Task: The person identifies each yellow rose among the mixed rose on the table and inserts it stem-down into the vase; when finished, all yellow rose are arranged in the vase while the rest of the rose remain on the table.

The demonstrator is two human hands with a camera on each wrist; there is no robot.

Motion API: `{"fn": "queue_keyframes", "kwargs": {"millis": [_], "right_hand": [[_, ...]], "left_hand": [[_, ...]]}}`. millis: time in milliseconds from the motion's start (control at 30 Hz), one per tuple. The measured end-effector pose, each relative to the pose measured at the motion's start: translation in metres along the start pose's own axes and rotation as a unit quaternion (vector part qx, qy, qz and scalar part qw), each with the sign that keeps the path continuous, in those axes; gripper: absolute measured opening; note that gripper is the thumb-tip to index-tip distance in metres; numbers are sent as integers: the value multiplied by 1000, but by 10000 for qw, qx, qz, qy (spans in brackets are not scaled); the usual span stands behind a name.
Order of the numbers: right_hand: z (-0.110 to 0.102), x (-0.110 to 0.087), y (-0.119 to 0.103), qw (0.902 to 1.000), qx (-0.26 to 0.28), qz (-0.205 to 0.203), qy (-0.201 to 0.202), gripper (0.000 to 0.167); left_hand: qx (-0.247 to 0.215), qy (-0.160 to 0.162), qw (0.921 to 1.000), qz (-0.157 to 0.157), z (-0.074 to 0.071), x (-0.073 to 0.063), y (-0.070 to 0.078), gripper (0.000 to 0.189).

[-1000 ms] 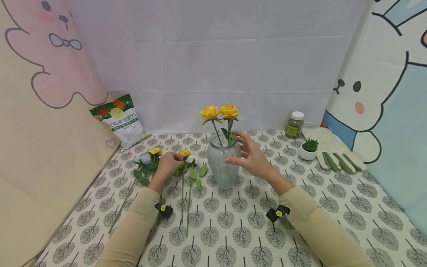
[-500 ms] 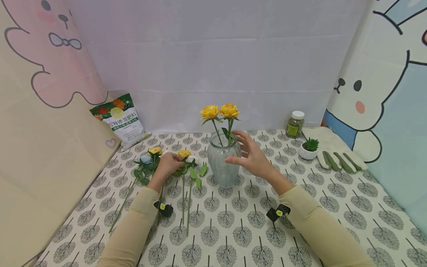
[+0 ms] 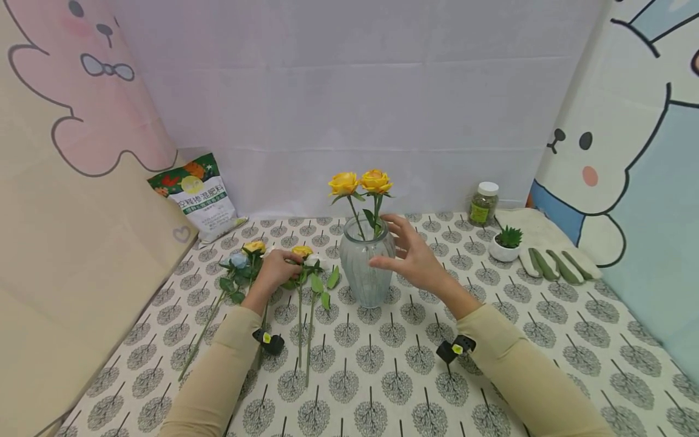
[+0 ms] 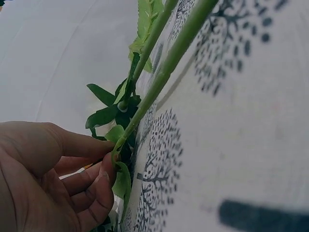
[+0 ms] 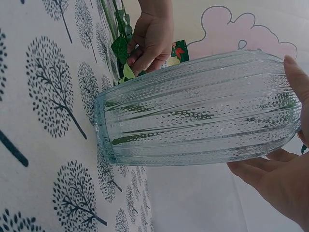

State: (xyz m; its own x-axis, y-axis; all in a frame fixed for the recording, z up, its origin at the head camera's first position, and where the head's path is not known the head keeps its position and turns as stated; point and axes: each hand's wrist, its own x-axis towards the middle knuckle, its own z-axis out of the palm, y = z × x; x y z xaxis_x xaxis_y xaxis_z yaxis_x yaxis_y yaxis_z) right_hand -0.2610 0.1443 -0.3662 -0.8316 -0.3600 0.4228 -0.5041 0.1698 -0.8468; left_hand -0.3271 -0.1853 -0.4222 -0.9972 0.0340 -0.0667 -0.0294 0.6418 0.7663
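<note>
A ribbed clear glass vase (image 3: 363, 273) stands upright on the table with two yellow roses (image 3: 344, 183) in it. My right hand (image 3: 416, 258) holds the vase's upper right side, thumb in front and fingers behind. In the right wrist view, stems show through the vase wall (image 5: 193, 111). To the left, my left hand (image 3: 277, 270) pinches a green stem (image 4: 152, 92) between thumb and forefinger, just under the head of a lying yellow rose (image 3: 302, 250). A white rose (image 3: 314, 261) lies right beside it. The left fingers partly hide the flower heads there.
Further left lie a blue rose (image 3: 238, 261) and another yellow rose (image 3: 254, 246). A fertilizer bag (image 3: 202, 203) leans at the back left. At the back right are a lidded jar (image 3: 483, 205), a potted succulent (image 3: 505, 244) and gloves (image 3: 554, 258).
</note>
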Motion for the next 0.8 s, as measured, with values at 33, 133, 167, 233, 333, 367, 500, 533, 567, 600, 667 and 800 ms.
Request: {"fn": "queue_keyframes", "kwargs": {"millis": [33, 133, 167, 233, 333, 367, 500, 533, 567, 600, 667, 800], "right_hand": [[0, 0, 0, 10000, 27, 7, -7, 89], [0, 0, -1, 10000, 62, 19, -3, 91], [0, 0, -1, 10000, 71, 19, -2, 91], [0, 0, -2, 10000, 74, 23, 1, 92], [0, 0, -2, 10000, 46, 19, 3, 90], [0, 0, -2, 10000, 34, 11, 3, 89], [0, 0, 0, 10000, -16, -52, 2, 86], [0, 0, 0, 10000, -15, -70, 2, 86], [0, 1, 1, 10000, -4, -90, -4, 85], [0, 1, 1, 9999, 4, -102, -6, 85], [0, 0, 1, 9999, 28, -111, -17, 85], [-1, 1, 0, 10000, 21, -31, -19, 88]], "left_hand": [[-6, 0, 10000, -7, 0, 0, 0, 21], [-67, 20, 10000, -67, 0, 1, -1, 20], [-97, 34, 9999, -94, 0, 1, -1, 19], [-133, 53, 9998, -116, 0, 1, -1, 18], [-180, 153, 9996, -169, 0, 2, -2, 17], [-204, 190, 9994, -185, 0, 2, -1, 17], [-329, 292, 9987, -261, -3, 2, 0, 24], [-374, 286, 9985, -284, -4, 2, 1, 26], [-386, 281, 9984, -301, -6, 1, 1, 28], [-435, 275, 9981, -323, -7, 0, 2, 30], [-490, 269, 9978, -344, -11, -1, 4, 34], [-658, 255, 9972, -239, -20, -2, 8, 37]]}}
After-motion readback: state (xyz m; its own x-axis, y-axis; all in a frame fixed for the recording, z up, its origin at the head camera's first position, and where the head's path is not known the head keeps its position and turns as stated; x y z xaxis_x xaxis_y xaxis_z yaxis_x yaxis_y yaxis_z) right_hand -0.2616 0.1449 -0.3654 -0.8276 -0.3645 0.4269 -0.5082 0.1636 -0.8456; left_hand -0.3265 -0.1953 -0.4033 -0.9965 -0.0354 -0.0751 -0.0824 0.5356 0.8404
